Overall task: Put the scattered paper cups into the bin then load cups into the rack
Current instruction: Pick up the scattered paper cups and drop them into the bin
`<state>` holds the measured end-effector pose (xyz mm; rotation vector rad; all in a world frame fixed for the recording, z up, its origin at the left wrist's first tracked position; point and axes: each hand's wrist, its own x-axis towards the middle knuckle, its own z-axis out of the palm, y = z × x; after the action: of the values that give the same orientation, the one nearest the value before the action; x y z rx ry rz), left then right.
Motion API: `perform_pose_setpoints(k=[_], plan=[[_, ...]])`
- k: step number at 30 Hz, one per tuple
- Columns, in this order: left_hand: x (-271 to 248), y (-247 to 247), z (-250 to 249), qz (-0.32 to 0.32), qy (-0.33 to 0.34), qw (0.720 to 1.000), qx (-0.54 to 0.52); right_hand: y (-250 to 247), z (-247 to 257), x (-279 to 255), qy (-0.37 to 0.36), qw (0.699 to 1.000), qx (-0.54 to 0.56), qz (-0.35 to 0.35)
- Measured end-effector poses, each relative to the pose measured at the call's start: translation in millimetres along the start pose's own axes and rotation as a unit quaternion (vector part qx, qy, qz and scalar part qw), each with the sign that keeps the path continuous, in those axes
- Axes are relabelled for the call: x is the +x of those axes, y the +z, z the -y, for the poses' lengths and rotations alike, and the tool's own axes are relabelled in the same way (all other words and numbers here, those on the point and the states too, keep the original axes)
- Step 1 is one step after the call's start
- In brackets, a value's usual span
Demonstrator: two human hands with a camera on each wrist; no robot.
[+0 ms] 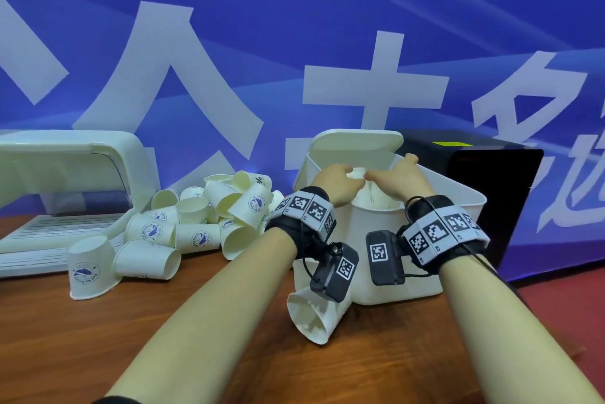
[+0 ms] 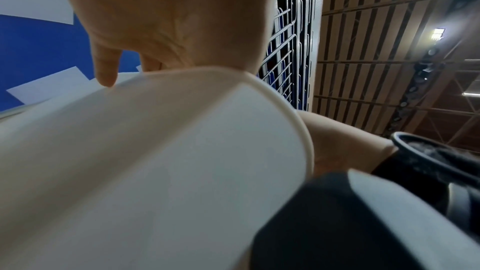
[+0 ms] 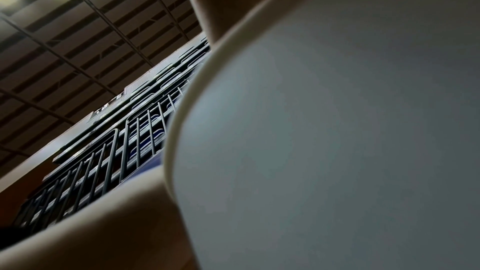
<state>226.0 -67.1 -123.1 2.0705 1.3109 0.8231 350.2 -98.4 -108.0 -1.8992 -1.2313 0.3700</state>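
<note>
Over the open white bin (image 1: 386,250), my left hand (image 1: 347,175) curls round a white paper cup (image 1: 357,172). My right hand (image 1: 373,178) meets it from the right and pinches the same cup at its edge. More cups (image 1: 379,202) show inside the bin below the hands. A heap of scattered paper cups (image 1: 203,214) with blue logos lies on the table left of the bin. One cup (image 1: 312,315) lies on its side in front of the bin. In both wrist views the bin's wall (image 2: 155,161) (image 3: 337,141) fills most of the picture and hides the fingers.
The white rack (image 1: 55,194), with a curved cover, sits at the far left on the wooden table (image 1: 163,338). The bin's lid (image 1: 357,143) stands up behind the hands. A black box (image 1: 491,194) stands right of the bin. A blue banner wall closes the back.
</note>
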Motion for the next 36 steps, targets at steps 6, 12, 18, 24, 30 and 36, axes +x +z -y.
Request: perform_pose_setpoints(k=[6, 12, 18, 24, 30, 36], plan=[[-4, -1, 7, -0.025, 0.029, 0.997, -0.069, 0, 5, -8, -0.059, 0.997, -0.011, -0.039], [-8, -11, 15, -0.076, 0.046, 0.99, -0.108, 3, 15, -18, -0.116, 0.991, 0.026, -0.064], [-15, -40, 23, -0.119, 0.051, 0.984, -0.125, 19, 48, -37, -0.176, 0.982, 0.073, -0.021], [-28, -77, 49, -0.173, 0.028, 0.97, -0.169, 50, 75, -51, -0.197, 0.975, 0.102, 0.004], [-45, -99, 85, -0.211, 0.001, 0.961, -0.182, 96, 88, -68, -0.175, 0.971, 0.148, 0.067], [-65, -108, 133, -0.243, -0.046, 0.948, -0.2, 142, 93, -80, -0.142, 0.967, 0.169, 0.125]])
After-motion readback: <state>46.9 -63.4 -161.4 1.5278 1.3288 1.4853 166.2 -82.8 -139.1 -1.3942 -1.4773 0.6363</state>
